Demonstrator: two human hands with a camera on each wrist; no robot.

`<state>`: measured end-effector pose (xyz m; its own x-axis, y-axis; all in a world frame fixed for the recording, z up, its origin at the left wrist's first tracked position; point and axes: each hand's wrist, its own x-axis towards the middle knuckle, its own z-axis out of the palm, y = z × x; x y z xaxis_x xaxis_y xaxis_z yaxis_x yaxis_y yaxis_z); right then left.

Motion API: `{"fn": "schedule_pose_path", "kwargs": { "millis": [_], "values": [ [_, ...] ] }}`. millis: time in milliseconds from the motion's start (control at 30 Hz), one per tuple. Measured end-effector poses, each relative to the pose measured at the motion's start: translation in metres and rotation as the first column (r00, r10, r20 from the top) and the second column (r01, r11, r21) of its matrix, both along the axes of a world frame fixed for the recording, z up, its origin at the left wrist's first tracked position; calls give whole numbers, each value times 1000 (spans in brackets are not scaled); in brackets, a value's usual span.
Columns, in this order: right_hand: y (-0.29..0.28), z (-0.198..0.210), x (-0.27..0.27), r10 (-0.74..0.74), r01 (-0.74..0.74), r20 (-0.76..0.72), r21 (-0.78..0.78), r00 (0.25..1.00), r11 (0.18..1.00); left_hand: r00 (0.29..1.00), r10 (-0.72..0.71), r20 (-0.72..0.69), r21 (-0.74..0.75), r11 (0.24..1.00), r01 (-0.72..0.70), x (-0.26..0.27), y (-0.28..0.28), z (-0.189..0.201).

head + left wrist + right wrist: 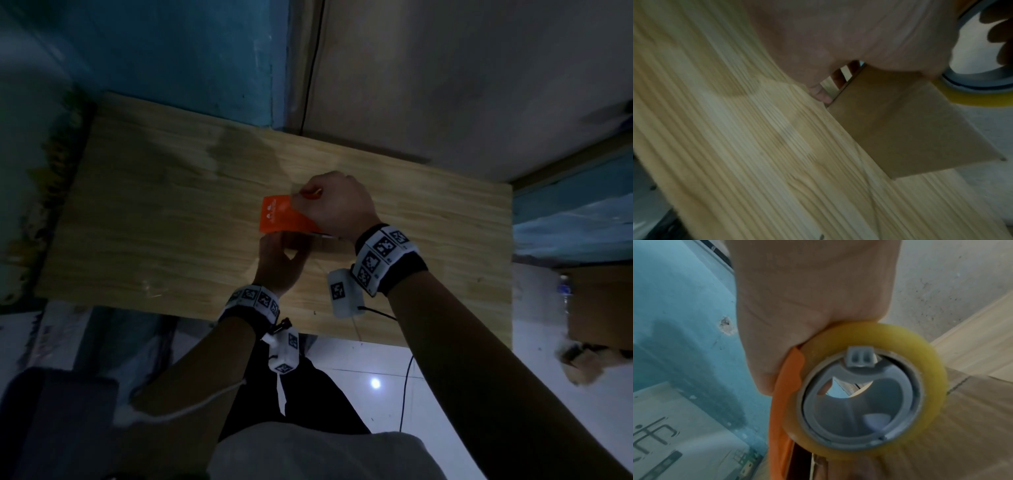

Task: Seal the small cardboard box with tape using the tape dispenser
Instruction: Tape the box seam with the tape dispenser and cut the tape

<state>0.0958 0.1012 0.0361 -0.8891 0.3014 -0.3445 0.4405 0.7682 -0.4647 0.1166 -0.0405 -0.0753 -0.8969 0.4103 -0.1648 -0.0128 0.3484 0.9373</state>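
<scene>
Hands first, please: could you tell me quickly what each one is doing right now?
Left hand: holding the small brown cardboard box.
Right hand: gripping the orange plastic tape dispenser.

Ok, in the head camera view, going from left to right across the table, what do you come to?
Bare wooden table → left hand on the near side of the cardboard box → orange tape dispenser → right hand gripping the dispenser → marker-covered right wristband → bare table again.

Dim room — teal wall [191,51], wooden table [154,222], white tiles [479,394].
</scene>
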Motion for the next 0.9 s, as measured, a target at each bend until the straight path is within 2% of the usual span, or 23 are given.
{"fn": "schedule_pose_path", "kwargs": {
  "millis": [233,400,633,767,833,900],
  "values": [
    [4,0,-4,-24,24,-1,-51,1000,998,996,86,-15,34,996,-86,1,4,8],
    [11,1,-1,-18,16,-27,-96,999,995,984,149,99,87,984,-157,-3,-5,8],
    [11,2,-1,-11,1,-57,-171,998,985,965,256,62,0,967,-256,-9,-8,12],
    [13,0,-1,-29,16,-54,-230,998,973,972,224,76,61,972,-229,-14,-14,14],
    [15,-2,-2,-33,19,-53,-245,998,969,965,234,118,139,959,-249,-17,-17,14],
    [17,-2,-3,-34,22,-45,-245,998,969,917,280,283,231,908,-348,-17,-19,16]
  ]
}}
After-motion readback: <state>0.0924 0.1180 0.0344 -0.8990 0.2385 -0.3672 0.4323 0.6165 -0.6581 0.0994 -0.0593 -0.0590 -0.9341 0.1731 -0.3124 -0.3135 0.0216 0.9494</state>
